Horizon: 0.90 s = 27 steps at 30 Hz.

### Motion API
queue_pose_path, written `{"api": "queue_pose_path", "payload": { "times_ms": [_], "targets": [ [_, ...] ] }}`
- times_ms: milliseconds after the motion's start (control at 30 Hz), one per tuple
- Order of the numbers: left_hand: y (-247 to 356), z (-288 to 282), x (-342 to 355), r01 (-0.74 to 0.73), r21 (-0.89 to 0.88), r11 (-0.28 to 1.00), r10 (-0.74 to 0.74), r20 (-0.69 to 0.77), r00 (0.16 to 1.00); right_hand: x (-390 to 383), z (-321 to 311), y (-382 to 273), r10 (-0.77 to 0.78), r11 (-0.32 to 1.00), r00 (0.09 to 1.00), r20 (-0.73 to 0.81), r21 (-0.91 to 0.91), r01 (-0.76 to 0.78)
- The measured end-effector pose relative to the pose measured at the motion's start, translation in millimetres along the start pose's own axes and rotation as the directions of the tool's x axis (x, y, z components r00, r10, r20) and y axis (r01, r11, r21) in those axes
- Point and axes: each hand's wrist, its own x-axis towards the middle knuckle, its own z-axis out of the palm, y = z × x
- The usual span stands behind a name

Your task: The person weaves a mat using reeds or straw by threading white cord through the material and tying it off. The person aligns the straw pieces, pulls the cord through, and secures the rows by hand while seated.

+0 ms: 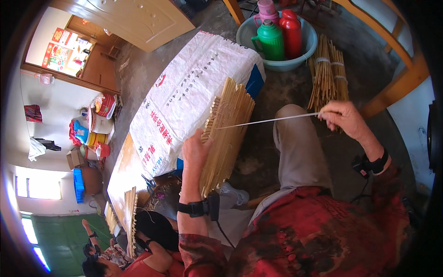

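A mat of straight tan sticks (234, 124), laid side by side, leans upright against the near edge of a table. My left hand (195, 148) grips its left edge, the fingers partly hidden behind the sticks. From the mat a thin white cord (274, 119) runs taut to the right, passing above my knee. Its far end is pinched in the closed fingers of my right hand (342, 119). Under the mat's upper left side lies a white woven sack (184, 83) with printing, spread over the table.
Beyond the sack, a pale blue basin (285, 66) holds green, red and pink flasks. Tied stick bundles (325, 76) lie on the floor by a wooden chair frame (399, 85). Scissors (149, 183) rest at the table's edge. At lower left, two people work beside another stick mat (130, 219).
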Motion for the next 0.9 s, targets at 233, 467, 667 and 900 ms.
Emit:
{"api": "queue_pose_path", "payload": {
  "times_ms": [233,467,667,900],
  "targets": [
    [-2,6,-2,-0.021,-0.232,0.972,0.018,-0.015,1.0,39,-33,14,-0.2,0.979,0.926,-0.32,-0.095,0.178],
    [11,-4,1,0.054,-0.316,0.947,-0.04,0.052,0.998,89,0,-17,-0.289,0.909,0.765,-0.575,0.087,0.408],
    [-4,4,8,0.133,-0.473,0.871,-0.097,0.1,0.99,129,8,-13,-0.387,0.789,0.731,-0.562,0.209,0.578],
    [-10,-2,11,0.178,-0.457,0.872,-0.135,0.125,0.983,163,41,-22,-0.385,0.549,0.864,-0.324,0.673,0.496]
  ]
}}
